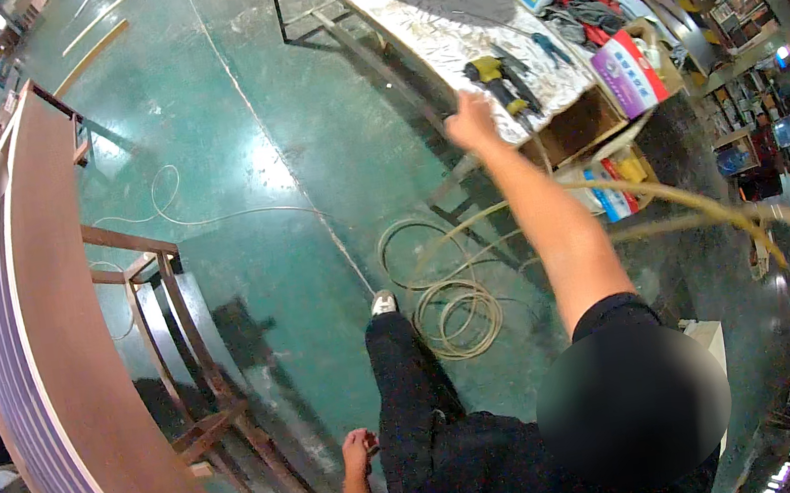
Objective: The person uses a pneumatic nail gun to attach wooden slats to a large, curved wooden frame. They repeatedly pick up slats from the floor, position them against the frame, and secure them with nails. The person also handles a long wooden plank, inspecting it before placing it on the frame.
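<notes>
My right arm [563, 234] stretches forward to the workbench. At the bench's near corner, my right hand [472, 123] is closed, and whatever is inside it is hidden. Just beyond this hand lies a yellow-and-black power tool [486, 71], with a second dark tool [517, 83] beside it. A small blue-handled tool [548, 48] lies farther right on the white bench top [442, 31]. Down beside my left leg hangs my left hand [359, 449], its fingers curled in and no object visible in them.
A pale hose [459, 318] lies coiled on the green floor by my shoe [384, 303]; yellowish hose loops [678, 194] arch past my right arm. On the left, a long brown panel [71, 289] stands near a wooden frame [193, 343]. Cartons [630, 76] crowd the bench's right end.
</notes>
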Demonstrator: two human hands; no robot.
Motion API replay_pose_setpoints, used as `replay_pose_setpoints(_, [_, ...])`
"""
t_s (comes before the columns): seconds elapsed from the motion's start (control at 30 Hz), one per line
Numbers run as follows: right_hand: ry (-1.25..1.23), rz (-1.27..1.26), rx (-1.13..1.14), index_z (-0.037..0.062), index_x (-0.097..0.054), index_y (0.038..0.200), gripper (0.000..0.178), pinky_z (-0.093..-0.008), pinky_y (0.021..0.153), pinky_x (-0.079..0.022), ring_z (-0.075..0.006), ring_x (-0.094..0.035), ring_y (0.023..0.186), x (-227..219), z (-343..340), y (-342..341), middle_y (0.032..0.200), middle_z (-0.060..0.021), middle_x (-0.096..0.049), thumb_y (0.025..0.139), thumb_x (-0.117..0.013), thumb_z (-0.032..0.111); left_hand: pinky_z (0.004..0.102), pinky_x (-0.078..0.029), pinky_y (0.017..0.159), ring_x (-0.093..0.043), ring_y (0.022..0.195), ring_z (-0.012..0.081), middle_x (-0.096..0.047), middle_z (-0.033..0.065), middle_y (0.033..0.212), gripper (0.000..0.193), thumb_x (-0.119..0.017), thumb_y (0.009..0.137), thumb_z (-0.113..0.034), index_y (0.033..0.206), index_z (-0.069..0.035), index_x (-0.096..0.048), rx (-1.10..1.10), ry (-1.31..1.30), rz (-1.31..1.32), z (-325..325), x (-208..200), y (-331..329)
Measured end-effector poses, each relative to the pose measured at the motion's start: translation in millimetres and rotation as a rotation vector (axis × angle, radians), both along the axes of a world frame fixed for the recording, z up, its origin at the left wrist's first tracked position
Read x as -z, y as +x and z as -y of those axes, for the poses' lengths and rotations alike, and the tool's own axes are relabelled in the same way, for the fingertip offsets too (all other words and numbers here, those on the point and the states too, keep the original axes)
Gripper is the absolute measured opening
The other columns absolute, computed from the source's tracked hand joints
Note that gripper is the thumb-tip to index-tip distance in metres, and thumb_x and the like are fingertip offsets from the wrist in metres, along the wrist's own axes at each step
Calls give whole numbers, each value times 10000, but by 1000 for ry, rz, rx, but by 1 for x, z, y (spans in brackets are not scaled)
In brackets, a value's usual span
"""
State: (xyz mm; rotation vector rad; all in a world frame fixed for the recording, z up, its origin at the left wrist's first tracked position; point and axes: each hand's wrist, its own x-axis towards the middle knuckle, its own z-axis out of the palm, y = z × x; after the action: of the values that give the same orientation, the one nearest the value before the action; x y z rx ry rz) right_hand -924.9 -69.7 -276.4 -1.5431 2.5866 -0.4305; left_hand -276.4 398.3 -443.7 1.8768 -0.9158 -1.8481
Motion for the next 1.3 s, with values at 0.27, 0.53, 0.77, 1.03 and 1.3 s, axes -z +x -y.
replay_pose_setpoints(0.27, [136,110,197,9,-570,1346,521,-504,953,-508,-427,-634,1174,65,80,-151,1220,-278,-674,909,-671,273,364,-530,650,-673,782,196,-713,82,919,293,-601,986,-350,1024,-64,-653,192,236,247,43,-38,5])
replay_pose_setpoints(0.53, [69,-50,133,73,-564,1305,663,-528,949,-495,-433,-642,1137,15,27,-33,1187,-226,-692,784,-761,432,331,-465,591,-604,710,157,-663,40,823,267,-604,985,-322,929,-66,-652,-9,150,92,49,-46,-21])
replay_pose_setpoints(0.77, [-468,122,-1151,77,-541,940,302,-449,703,-435,-408,-565,745,-70,-197,258,825,-158,-599,722,-743,133,379,-519,708,-649,806,205,-686,70,915,282,-630,977,-327,1048,-55,-656,-91,-66,127,-82,-61,-41])
replay_pose_setpoints(1.03, [-5,173,-1605,75,-594,1040,370,-485,734,-465,-452,-610,873,10,-454,365,906,-191,-642,704,-747,98,439,-520,907,-662,1014,325,-689,137,1078,284,-651,957,-312,1060,-49,-687,-87,-603,647,-381,-319,54])
replay_pose_setpoints(1.3, [639,-84,-1150,116,-574,1336,559,-524,896,-513,-470,-641,1078,103,-680,266,1151,-221,-697,799,-725,155,416,-523,918,-650,1069,337,-692,141,1120,264,-747,843,-214,1051,-57,-703,-220,-504,1313,-632,-503,210])
